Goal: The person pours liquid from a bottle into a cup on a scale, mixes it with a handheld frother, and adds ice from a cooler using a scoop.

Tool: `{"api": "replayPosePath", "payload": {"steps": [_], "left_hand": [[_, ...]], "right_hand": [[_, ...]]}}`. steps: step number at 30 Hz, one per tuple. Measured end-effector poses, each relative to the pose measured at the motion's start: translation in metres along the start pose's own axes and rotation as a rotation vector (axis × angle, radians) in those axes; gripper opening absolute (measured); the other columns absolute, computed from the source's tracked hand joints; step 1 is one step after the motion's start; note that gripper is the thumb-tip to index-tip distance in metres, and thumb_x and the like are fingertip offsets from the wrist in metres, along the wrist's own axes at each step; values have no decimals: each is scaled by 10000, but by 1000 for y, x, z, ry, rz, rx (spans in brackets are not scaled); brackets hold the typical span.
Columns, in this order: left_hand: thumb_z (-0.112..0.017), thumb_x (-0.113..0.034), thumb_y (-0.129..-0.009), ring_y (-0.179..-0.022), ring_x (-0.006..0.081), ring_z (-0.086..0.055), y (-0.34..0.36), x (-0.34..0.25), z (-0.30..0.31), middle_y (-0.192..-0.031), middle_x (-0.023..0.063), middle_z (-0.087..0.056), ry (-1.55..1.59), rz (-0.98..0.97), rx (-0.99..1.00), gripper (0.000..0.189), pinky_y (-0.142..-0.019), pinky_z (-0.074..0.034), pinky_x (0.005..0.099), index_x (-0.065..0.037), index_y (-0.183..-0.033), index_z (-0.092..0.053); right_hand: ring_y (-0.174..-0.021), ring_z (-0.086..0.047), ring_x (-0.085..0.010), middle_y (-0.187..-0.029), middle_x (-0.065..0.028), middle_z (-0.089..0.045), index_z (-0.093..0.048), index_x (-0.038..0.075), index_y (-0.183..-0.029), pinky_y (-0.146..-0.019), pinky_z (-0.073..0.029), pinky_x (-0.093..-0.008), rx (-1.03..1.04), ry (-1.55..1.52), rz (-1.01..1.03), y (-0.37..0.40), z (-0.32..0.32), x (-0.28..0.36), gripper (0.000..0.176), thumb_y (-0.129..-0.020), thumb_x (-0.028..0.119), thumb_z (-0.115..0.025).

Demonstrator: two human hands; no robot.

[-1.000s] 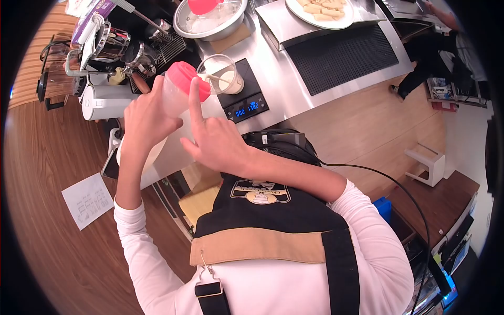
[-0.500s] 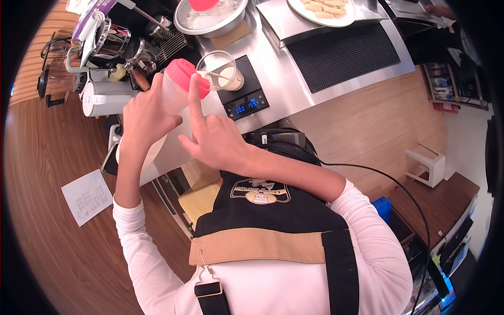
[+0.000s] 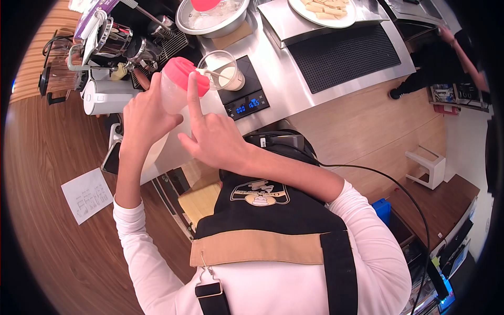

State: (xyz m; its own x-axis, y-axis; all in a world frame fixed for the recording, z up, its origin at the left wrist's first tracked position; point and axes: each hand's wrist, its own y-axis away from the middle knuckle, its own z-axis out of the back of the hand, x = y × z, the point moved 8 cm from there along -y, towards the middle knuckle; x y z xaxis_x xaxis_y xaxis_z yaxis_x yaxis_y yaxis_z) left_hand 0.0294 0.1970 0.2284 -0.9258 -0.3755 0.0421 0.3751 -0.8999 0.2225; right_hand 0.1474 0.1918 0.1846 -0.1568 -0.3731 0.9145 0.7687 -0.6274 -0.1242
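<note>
My left hand (image 3: 143, 113) is wrapped round a translucent bottle (image 3: 173, 97) with a pinkish-red lid (image 3: 184, 73). It is tilted towards a clear cup (image 3: 239, 84), and pale liquid runs from its spout into the cup. My right hand (image 3: 218, 139) has its index finger stretched out against the lid, with the thumb apart. White liquid (image 3: 227, 74) shows in the cup. Under the cup is a black digital scale (image 3: 249, 73) with a lit blue display.
A metal bowl (image 3: 231, 23) and a plate of pale rolled food (image 3: 338, 22) stand at the back of the steel counter (image 3: 278, 97). A black drip mat (image 3: 346, 58) lies on the right. On the left are a white kettle (image 3: 107, 97) and an espresso machine (image 3: 142, 47). Another person (image 3: 462, 58) stands far right.
The scale's displayed number has risen while liquid pours. My hands and the bottle have barely moved. More of the other person, including an arm and leg, has come into view at the right.
</note>
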Motion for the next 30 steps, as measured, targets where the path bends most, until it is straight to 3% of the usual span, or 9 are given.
{"api": "replayPosePath", "payload": {"steps": [4,7,10,16,21,23,26,27,30], "left_hand": [[-796,-389,-616,-735,424,-644,-2,4,-2,-745,198,-671,-33,-51,-26,685,-633,-497,484,-77,-1125,-460],[-799,-379,-613,-752,421,-647,-3,5,-4,-770,198,-677,-36,-50,0,694,-645,-498,483,-80,-1140,-459],[-713,-176,-542,-734,436,-637,-1,2,-1,-738,195,-651,-18,-21,-19,618,-653,-510,487,-74,-1078,-422],[-784,-277,-612,-719,428,-644,7,5,-6,-757,194,-672,165,14,-217,705,-637,-512,478,-40,-1164,-414],[-839,-340,-599,-703,343,-676,19,19,-28,-761,166,-683,425,42,-471,680,-632,-523,420,-1,-1083,-503],[-855,-333,-607,-668,242,-679,25,20,-33,-778,126,-692,502,101,-522,559,-640,-528,355,19,-951,-590],[-850,-310,-625,-639,187,-667,31,14,-39,-739,93,-687,550,56,-630,529,-623,-524,337,39,-945,-614],[-841,-240,-653,-795,182,-679,30,20,-58,-913,103,-697,614,129,-468,546,-727,-531,333,44,-1057,-609],[-732,-128,-777,-1110,211,-579,33,30,-82,-1259,119,-573,893,-34,-575,765,-970,-406,308,-13,-1434,-359]], "right_hand": [[-475,-597,-350,-510,-157,-571,125,-108,-1436,-507,-503,-445,1,-3,-4,-1,0,0,1023,-794,146,-629],[-481,-598,-354,-514,-161,-572,126,-109,-1435,-506,-501,-444,0,-5,-4,-2,-1,-2,1024,-794,149,-631],[-487,-601,-356,-530,-170,-579,101,-112,-1441,-495,-497,-438,4,15,-4,1,0,-1,1011,-795,150,-631],[-469,-598,-331,-573,-162,-597,-11,-61,-1482,-447,-479,-425,-123,73,162,4,7,14,949,-776,119,-619],[-451,-600,-284,-530,-124,-570,-165,1,-1497,-409,-466,-401,-150,130,342,7,2,23,884,-746,101,-621],[-457,-604,-284,-544,-126,-579,-208,12,-1490,-415,-475,-395,-95,218,338,7,0,24,868,-739,108,-634],[-432,-583,-257,-547,-96,-578,-245,54,-1492,-406,-469,-371,-61,254,250,8,8,29,826,-751,88,-607],[-418,-572,-244,-545,-81,-575,-252,71,-1495,-400,-464,-361,-59,251,207,7,12,29,810,-759,76,-591],[-439,-593,-266,-532,-76,-570,-254,68,-1494,-414,-474,-361,-59,352,107,0,21,25,813,-750,72,-581]]}}
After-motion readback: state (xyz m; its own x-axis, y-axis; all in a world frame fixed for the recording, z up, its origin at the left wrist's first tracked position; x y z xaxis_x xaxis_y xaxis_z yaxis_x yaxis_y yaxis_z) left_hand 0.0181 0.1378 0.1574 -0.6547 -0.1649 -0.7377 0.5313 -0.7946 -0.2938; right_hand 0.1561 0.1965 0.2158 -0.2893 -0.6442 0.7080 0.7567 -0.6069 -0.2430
